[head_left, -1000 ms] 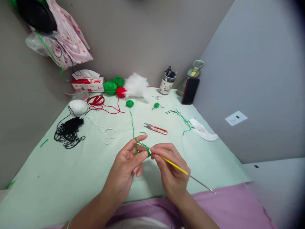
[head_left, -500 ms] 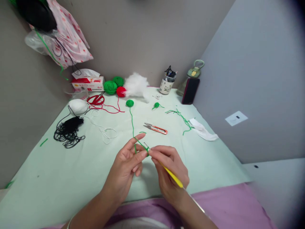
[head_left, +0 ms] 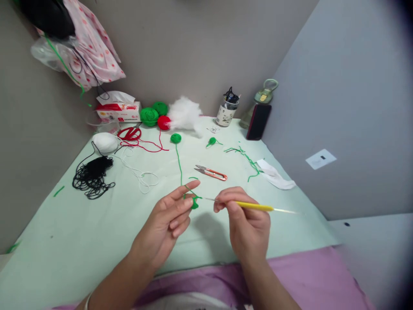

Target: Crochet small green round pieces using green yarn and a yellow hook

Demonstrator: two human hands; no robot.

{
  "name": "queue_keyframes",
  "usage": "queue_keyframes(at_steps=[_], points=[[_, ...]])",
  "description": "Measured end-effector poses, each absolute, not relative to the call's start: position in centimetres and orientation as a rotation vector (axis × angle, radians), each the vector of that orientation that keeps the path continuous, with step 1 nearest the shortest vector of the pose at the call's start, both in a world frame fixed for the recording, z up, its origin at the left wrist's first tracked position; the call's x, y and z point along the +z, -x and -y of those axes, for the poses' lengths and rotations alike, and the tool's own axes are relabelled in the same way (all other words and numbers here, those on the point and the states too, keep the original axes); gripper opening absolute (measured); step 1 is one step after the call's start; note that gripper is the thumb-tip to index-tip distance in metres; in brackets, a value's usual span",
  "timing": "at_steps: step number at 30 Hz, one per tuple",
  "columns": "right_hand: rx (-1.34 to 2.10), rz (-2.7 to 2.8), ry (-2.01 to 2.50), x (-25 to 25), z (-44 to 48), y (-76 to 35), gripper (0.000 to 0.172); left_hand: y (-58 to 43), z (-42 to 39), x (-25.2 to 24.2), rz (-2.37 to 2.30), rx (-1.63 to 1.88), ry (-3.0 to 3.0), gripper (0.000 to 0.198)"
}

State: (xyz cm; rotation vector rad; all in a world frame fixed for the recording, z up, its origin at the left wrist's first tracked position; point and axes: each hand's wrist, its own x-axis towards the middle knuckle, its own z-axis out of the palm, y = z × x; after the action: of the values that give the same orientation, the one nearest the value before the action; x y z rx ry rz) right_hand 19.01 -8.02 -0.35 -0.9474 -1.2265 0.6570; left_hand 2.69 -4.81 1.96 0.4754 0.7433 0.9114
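Between the thumb and fingers of my left hand (head_left: 169,215) is pinched a small green crochet piece (head_left: 194,203). Green yarn runs over its raised index finger and back to a small green yarn ball (head_left: 176,138) on the table. My right hand (head_left: 247,224) is closed on the yellow grip of a crochet hook (head_left: 254,206), held almost level. The hook's thin metal tip points left and meets the green yarn at the piece's edge; whether a loop is on it is too small to tell. Thread snips (head_left: 211,173) lie beyond my hands.
Red-handled scissors (head_left: 129,134), a white yarn ball (head_left: 105,142) and tangled black yarn (head_left: 93,176) lie at the left. White stuffing (head_left: 185,115) and a tissue box (head_left: 119,113) stand at the back. Green yarn scraps (head_left: 248,160), a phone (head_left: 259,122) and a bottle (head_left: 263,97) are at the right.
My right hand has drawn away to the right, and the hook has swung from slanting to nearly level. More of the green piece shows at my left fingertips.
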Motion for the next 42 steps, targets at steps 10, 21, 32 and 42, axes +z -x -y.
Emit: queue_keyframes(at_steps=[10, 21, 32, 42], points=[[0.907, 1.098, 0.91, -0.7, 7.5, -18.5, 0.012, -3.3, 5.9, 1.1, -0.819, 0.971, -0.714, 0.045], [1.066, 1.022, 0.833, -0.5, 7.6, -19.0, 0.023, -2.8, 5.8, 1.1, -0.82, 0.986, -0.765, 0.034], [0.793, 1.273, 0.919, -0.1, 8.6, -19.2, 0.022, -2.5, 5.5, 0.5, -0.83, 0.97, -0.843, 0.031], [0.494, 1.59, 0.923, 0.0, 8.8, -19.6, 0.022, -2.6, 5.8, 0.3, -0.941, 1.047, -0.945, 0.032]])
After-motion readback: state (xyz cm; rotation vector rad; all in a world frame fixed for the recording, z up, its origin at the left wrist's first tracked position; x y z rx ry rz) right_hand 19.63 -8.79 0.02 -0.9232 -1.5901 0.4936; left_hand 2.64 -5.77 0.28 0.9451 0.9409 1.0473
